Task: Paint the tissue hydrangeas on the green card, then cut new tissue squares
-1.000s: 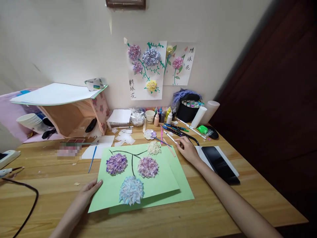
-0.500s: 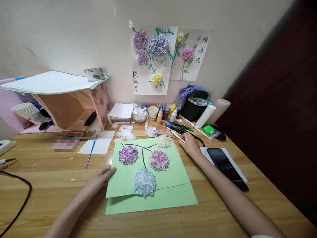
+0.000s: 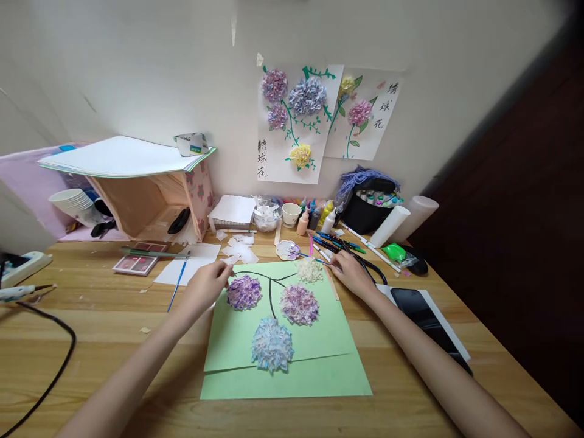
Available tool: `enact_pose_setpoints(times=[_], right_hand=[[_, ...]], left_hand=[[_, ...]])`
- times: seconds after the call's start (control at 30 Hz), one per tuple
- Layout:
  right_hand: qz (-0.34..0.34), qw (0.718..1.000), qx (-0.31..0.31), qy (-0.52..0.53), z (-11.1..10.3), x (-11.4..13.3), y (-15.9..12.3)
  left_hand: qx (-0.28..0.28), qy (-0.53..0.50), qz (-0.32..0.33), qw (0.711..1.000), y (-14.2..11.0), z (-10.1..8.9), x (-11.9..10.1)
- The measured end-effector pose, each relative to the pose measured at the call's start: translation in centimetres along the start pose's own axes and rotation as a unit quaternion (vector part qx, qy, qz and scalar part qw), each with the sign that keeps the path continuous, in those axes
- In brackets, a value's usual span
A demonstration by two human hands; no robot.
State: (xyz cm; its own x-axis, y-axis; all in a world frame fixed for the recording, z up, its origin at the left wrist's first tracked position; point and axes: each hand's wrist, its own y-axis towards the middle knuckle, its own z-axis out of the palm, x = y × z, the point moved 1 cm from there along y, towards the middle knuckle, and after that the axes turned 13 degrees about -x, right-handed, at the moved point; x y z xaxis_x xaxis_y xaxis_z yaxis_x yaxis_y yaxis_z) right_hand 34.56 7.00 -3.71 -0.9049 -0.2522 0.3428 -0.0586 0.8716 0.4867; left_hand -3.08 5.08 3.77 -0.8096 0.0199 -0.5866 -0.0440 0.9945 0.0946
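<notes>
A green sheet of paper (image 3: 237, 331) lies in front of me, with drawn black stems and several fluffy paper flower heads: a purple one (image 3: 244, 292), a pink-purple one (image 3: 299, 304), a light blue one (image 3: 272, 345) and a cream one (image 3: 309, 270). My left hand (image 3: 208, 285) is over the sheet's upper left corner, its fingers drawn together; whether they pinch anything is hidden. Beyond the upper right corner, my right hand (image 3: 350, 271) closes its fingers on the end of a white marker (image 3: 322, 250). A thin paintbrush (image 3: 310, 258) lies beside those fingers.
Behind the sheet stand paint bottles (image 3: 328, 221), a paper cup (image 3: 291, 215) and a palette (image 3: 287, 250). Dark pens (image 3: 332, 244) lie beyond my right hand. At right is a phone (image 3: 426, 322); at left, a blue paintbrush (image 3: 177, 285) and a black cable (image 3: 68, 356).
My left hand has moved from the sheet's left edge up to its upper left corner. The sheet's lifted lower left part has settled. My right hand stays at the marker; the view has shifted.
</notes>
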Motion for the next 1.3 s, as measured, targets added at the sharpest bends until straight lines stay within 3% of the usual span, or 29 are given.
enact_pose_setpoints(times=[0.1, 0.17, 0.23, 0.33, 0.4, 0.5, 0.57, 0.67, 0.8, 1.13, 1.23, 1.3], right_hand=[[0.013, 0.999, -0.034, 0.013, -1.1, 0.9, 0.3], [0.026, 0.998, -0.056, 0.032, -1.7, 2.9, 0.3], [0.069, 0.991, -0.023, 0.114, -1.6, 6.2, 0.2], [0.103, 0.951, 0.120, 0.267, 0.4, 13.1, 0.2], [0.118, 0.929, 0.198, 0.290, 2.5, 17.9, 0.3], [0.108, 0.935, 0.205, 0.269, 5.6, 23.3, 0.9], [0.090, 0.950, 0.178, 0.241, 6.8, 25.6, 1.3], [0.056, 0.971, 0.141, 0.183, 7.3, 27.3, 1.3], [0.029, 0.984, 0.140, 0.106, 7.4, 28.4, 1.2], [-0.031, 0.978, 0.198, 0.051, 11.5, 34.5, 1.2], [-0.056, 0.977, 0.195, 0.062, 10.6, 33.5, 2.6], [-0.051, 0.982, 0.175, 0.054, 9.1, 30.2, 4.9]], left_hand=[[-0.023, 0.014, 0.002, 1.000, 0.2, 0.3, -1.6], [-0.050, 0.034, -0.027, 0.998, -0.6, 0.1, -0.9], [-0.075, 0.055, -0.069, 0.993, -1.8, -0.4, 1.0], [-0.116, 0.095, -0.139, 0.979, -3.3, -1.8, 4.6], [-0.138, 0.114, -0.171, 0.969, -3.8, -2.7, 6.8], [-0.150, 0.118, -0.180, 0.965, -3.7, -3.2, 9.4], [-0.151, 0.114, -0.164, 0.968, -3.3, -3.1, 10.5], [-0.151, 0.115, -0.137, 0.972, -2.7, -2.9, 11.7], [-0.154, 0.119, -0.107, 0.975, -2.4, -2.7, 12.6], [-0.167, 0.094, -0.084, 0.978, -1.9, -2.5, 13.6], [-0.168, 0.083, -0.092, 0.978, -1.9, -2.6, 13.7], [-0.170, 0.076, -0.099, 0.978, -2.0, -2.8, 13.7]])
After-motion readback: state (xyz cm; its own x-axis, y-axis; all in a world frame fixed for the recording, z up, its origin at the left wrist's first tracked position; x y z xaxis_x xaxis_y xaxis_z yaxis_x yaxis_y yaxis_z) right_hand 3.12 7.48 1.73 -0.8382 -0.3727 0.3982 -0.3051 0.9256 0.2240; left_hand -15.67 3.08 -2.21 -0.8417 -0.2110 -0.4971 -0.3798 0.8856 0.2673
